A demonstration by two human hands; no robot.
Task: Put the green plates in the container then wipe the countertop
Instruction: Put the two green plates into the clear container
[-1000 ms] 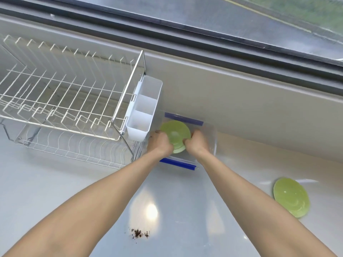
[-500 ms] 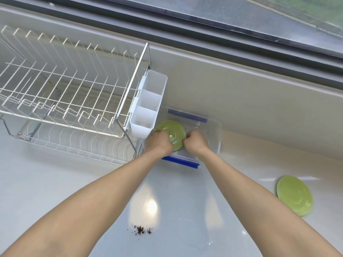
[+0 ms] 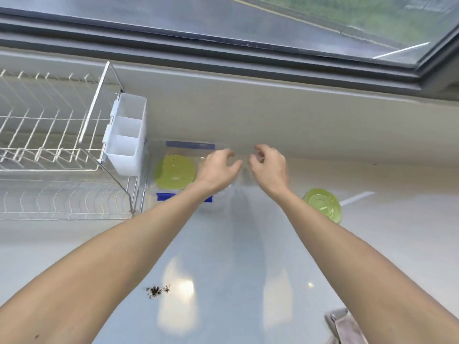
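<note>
both hands have let go: the left hand (image 3: 218, 170) and right hand (image 3: 269, 166) hang loosely curled and empty, and one green plate (image 3: 174, 171) now lies in the container (image 3: 191, 145). the second plate (image 3: 323, 204) waits on the desk (image 3: 223, 244), right side.

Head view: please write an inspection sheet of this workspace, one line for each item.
Surface: glossy pale countertop, light glare.
Job's things: one green plate lies inside the clear container; second green plate on the countertop to the right; grey cloth at the near edge.
Clutter: dark crumbs near the front.
Grips: left hand and right hand above the container's right end, fingers loosely curled, holding nothing.
Cables: nothing seen.
Surroundings: wire dish rack with white caddy on the left; window behind.
</note>
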